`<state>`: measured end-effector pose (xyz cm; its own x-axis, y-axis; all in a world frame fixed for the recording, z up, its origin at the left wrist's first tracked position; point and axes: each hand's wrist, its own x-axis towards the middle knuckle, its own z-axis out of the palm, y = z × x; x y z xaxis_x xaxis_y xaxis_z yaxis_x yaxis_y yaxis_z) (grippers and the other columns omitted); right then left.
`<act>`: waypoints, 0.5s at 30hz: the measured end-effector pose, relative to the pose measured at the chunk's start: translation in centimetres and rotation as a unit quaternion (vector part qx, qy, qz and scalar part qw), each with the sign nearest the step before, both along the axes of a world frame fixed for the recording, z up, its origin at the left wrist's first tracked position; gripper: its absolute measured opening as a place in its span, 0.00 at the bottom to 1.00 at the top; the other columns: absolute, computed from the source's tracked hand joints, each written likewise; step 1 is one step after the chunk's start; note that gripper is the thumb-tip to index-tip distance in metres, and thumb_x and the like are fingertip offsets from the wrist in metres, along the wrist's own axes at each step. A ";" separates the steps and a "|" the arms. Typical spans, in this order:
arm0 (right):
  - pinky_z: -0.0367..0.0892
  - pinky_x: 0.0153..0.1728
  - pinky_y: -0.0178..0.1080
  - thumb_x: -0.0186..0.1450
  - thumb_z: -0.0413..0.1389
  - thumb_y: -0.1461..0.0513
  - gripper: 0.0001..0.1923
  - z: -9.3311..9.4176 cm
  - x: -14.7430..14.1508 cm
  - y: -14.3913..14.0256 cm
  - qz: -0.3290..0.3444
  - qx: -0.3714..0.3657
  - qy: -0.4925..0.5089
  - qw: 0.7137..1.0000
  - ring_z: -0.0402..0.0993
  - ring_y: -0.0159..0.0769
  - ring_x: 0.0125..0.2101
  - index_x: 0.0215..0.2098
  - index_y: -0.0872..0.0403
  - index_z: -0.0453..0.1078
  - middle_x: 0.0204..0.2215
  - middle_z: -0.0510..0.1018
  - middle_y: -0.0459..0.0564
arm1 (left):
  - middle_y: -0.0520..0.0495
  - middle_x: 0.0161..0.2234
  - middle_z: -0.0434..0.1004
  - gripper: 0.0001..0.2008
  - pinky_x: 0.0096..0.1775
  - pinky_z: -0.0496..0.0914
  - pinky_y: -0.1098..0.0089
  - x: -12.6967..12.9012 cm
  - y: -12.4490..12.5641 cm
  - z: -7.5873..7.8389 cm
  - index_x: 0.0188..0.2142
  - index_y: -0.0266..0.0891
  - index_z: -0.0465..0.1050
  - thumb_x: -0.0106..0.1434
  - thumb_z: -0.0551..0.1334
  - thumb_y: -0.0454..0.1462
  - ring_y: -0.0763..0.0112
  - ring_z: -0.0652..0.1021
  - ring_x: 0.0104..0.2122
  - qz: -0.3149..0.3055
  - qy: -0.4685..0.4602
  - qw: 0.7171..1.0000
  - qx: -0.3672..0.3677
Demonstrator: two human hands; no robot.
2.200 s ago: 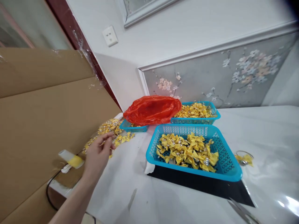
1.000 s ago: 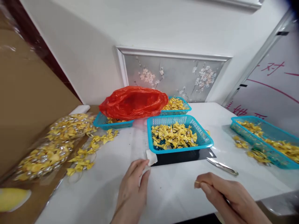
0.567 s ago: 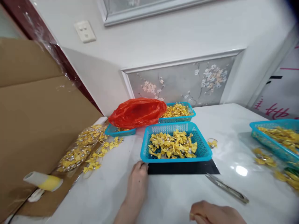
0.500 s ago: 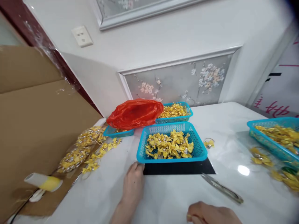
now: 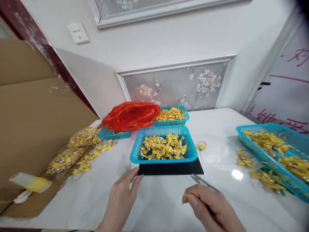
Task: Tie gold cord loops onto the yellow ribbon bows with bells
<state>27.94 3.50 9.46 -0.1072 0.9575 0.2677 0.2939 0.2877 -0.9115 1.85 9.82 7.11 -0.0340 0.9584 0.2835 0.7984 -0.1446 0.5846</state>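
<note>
My left hand lies flat on the white table with its fingers stretched out, the tips at the near left corner of a black sheet. My right hand is closed, thumb and forefinger pinching a small thin yellow piece. A metal pair of scissors lies on the table just beyond my right hand, partly hidden by it. A blue basket full of yellow ribbon bows sits on the black sheet, just beyond both hands.
A red plastic bag covers a second blue basket; a third stands behind. A long blue basket is at right, with loose bows beside it. More bows, cardboard and a yellow-white roll are at left.
The view has swung from the left side to the table's front. My left hand left the bows at left and came to the black sheet's corner; my right hand moved up into view.
</note>
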 end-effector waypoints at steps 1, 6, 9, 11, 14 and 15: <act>0.58 0.20 0.32 0.71 0.45 0.48 0.22 0.1 -0.5 0.0 0.006 -0.002 0.002 1.000 0.66 0.32 0.21 0.32 0.51 0.74 0.25 0.76 0.48 | 0.41 0.42 0.83 0.16 0.42 0.77 0.60 0.8 -1.0 0.4 0.44 0.40 0.78 0.65 0.62 0.47 0.56 0.83 0.39 -0.015 -0.039 0.999 -0.009; 0.58 0.23 0.33 0.72 0.44 0.50 0.21 0.5 -3.0 0.8 0.038 -0.014 -0.004 0.999 0.65 0.32 0.23 0.32 0.52 0.71 0.24 0.73 0.47 | 0.44 0.34 0.84 0.22 0.29 0.77 0.70 4.3 -3.7 3.9 0.39 0.42 0.82 0.62 0.61 0.55 0.62 0.82 0.30 -0.133 -0.370 0.910 -0.129; 0.57 0.23 0.33 0.72 0.43 0.50 0.22 0.6 -4.1 1.4 0.046 -0.024 -0.015 0.999 0.67 0.34 0.26 0.32 0.53 0.71 0.26 0.75 0.49 | 0.47 0.25 0.81 0.14 0.27 0.72 0.73 4.3 -2.8 5.4 0.31 0.40 0.83 0.57 0.69 0.49 0.69 0.77 0.23 -0.154 -0.432 0.868 -0.190; 0.56 0.23 0.33 0.73 0.43 0.50 0.22 0.6 -4.7 1.7 0.043 -0.025 -0.026 0.998 0.65 0.32 0.24 0.33 0.53 0.71 0.26 0.75 0.48 | 0.50 0.19 0.76 0.13 0.26 0.69 0.74 3.7 -1.9 5.5 0.26 0.39 0.80 0.58 0.69 0.46 0.72 0.73 0.21 -0.165 -0.404 0.876 -0.205; 0.56 0.23 0.33 0.73 0.44 0.54 0.19 0.3 -5.3 2.4 0.028 0.007 -0.053 0.998 0.64 0.30 0.21 0.33 0.53 0.70 0.22 0.72 0.45 | 0.53 0.19 0.69 0.17 0.26 0.65 0.75 2.9 -0.7 4.8 0.22 0.39 0.75 0.60 0.67 0.48 0.73 0.68 0.22 -0.183 -0.376 0.891 -0.179; 0.57 0.24 0.33 0.72 0.45 0.56 0.17 0.1 -5.4 2.7 0.019 0.026 -0.068 0.997 0.65 0.30 0.21 0.32 0.53 0.70 0.21 0.72 0.45 | 0.52 0.21 0.68 0.19 0.27 0.65 0.75 2.7 -0.4 4.6 0.21 0.39 0.73 0.60 0.67 0.49 0.73 0.67 0.23 -0.184 -0.390 0.886 -0.170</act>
<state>22.52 6.17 9.56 -0.1826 0.9373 0.2970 0.4021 0.3469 -0.8473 4.58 9.41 11.71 0.2409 0.9705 0.0036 0.0676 -0.0204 0.9975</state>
